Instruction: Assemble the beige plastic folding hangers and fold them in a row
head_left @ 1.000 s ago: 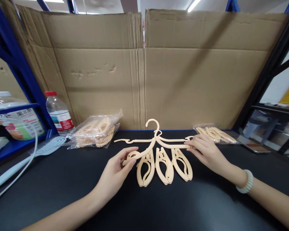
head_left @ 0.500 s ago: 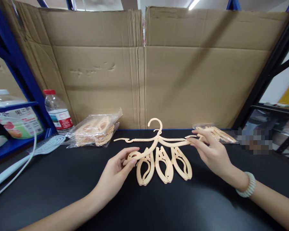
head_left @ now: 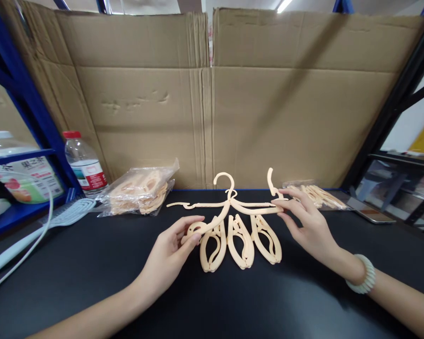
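Observation:
A cream folding hanger [head_left: 256, 210] is held above the black table, its arms spread and its hook [head_left: 224, 177] upward. My left hand [head_left: 176, 242] pinches the end of its left arm. The end of the right arm is in the fingers of my right hand [head_left: 304, 216], where a short curved piece [head_left: 270, 181] sticks up. Behind it, another unfolded hanger [head_left: 208, 205] lies across the table, partly covered. Three folded cream hangers lie side by side in front: left [head_left: 209, 263], middle [head_left: 240, 260] and right [head_left: 273, 254].
Bagged cream hangers [head_left: 137, 190] lie at the back left, and another bag [head_left: 320, 195] at the back right beside a phone [head_left: 374, 215]. A red-capped bottle [head_left: 88, 172], pale blue brush [head_left: 70, 214] and white cable [head_left: 49, 216] are at left. Cardboard [head_left: 144, 103] stands behind.
The curved piece at the right end of the held hanger has swung upward. Its hook has shifted slightly left. My left hand has barely moved; the right fingers have changed their hold.

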Demonstrator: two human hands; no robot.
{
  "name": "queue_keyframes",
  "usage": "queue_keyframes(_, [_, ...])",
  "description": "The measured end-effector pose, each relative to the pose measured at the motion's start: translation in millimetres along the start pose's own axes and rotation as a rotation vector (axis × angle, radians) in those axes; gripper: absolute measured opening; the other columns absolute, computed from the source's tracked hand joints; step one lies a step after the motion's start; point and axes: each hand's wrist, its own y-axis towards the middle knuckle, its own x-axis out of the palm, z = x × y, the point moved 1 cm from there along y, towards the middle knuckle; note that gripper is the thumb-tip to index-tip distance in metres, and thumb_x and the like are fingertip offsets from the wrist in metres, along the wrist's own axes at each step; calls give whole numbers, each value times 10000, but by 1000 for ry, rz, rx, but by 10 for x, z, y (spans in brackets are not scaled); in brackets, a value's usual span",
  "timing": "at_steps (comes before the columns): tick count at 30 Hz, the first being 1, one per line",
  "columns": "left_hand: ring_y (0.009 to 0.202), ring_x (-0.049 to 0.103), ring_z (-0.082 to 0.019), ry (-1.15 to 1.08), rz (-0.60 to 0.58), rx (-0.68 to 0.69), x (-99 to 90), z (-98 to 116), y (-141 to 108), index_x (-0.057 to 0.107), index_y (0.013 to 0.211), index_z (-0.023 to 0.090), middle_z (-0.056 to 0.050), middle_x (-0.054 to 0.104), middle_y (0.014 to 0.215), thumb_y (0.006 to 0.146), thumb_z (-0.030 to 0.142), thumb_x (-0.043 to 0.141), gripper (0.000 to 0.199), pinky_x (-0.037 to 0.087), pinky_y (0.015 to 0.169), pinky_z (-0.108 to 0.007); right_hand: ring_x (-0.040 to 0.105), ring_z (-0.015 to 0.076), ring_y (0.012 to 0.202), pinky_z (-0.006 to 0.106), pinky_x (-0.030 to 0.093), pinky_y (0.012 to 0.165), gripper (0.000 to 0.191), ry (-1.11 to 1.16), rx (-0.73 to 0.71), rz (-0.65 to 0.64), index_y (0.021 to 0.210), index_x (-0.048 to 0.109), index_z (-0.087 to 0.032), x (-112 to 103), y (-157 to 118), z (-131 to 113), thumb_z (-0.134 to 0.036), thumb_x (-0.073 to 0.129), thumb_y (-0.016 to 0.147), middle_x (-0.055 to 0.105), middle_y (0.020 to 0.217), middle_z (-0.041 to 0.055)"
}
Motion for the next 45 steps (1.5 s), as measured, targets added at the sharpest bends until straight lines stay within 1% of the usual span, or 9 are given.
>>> queue_keyframes(6, [918,651,-199,11,5,-4,-8,-5,-8,606,1096,189,-42,678,956,815,354,609,326,520,813,-288,567,250,1096,371,570,780,320,199,175,-40,1194,552,-259,1,-3,9,-168,545,887,512,1250,104])
queue_keyframes(10, [907,655,-210,24,4,5,-8,-3,-15,612,1091,187,-47,684,942,811,353,605,326,525,821,-314,624,180,901,384,573,827,363,361,293,-1,1224,535,-265,18,-25,18,-234,595,867,462,1312,104])
queue_keyframes(15, [901,652,-209,4,20,2,3,22,-12,624,1076,190,-45,686,941,799,353,633,321,525,813,-310,638,194,938,388,564,884,402,584,412,-21,1224,535,-226,37,-15,-17,-274,642,839,631,1038,76])
queue_keyframes(18, [863,643,-195,-14,22,-1,1,23,-7,609,1103,186,-38,681,897,808,367,637,346,519,795,-301,649,210,965,391,562,893,328,670,483,-35,1126,611,-207,35,-5,-18,-298,672,816,663,1015,79])
queue_keyframes(27, [759,600,-132,-144,113,-40,-7,47,-23,565,1125,192,19,624,791,773,338,707,407,501,774,-248,632,160,751,316,565,726,292,843,652,-25,1034,672,-210,-7,29,-13,-358,701,783,683,842,45])
queue_keyframes(33, [793,609,-161,-211,36,-59,116,129,-90,605,891,168,-22,639,856,761,319,715,228,510,733,-264,601,133,680,260,540,620,278,1006,717,26,998,570,-241,-9,65,-192,-315,716,773,621,805,8])
queue_keyframes(38, [696,572,-159,-183,-148,-106,217,184,-191,617,777,152,-27,611,743,786,342,682,201,503,652,-276,625,146,756,265,549,681,159,1080,663,-211,782,580,-196,-27,34,-474,-293,705,795,633,853,35])
queue_keyframes(42, [736,582,-173,-169,-180,-97,234,158,-207,636,829,157,-43,632,791,794,344,672,194,515,675,-289,623,209,991,351,536,864,147,1070,524,-516,935,682,-211,-93,1,-663,-324,634,854,627,1060,80])
queue_keyframes(45, [718,584,-163,-178,-139,-91,230,146,-186,653,850,153,-47,653,799,774,332,696,199,523,670,-280,592,225,1086,393,505,931,217,1040,435,-624,1072,686,-270,-148,-5,-723,-324,584,889,604,1167,78])
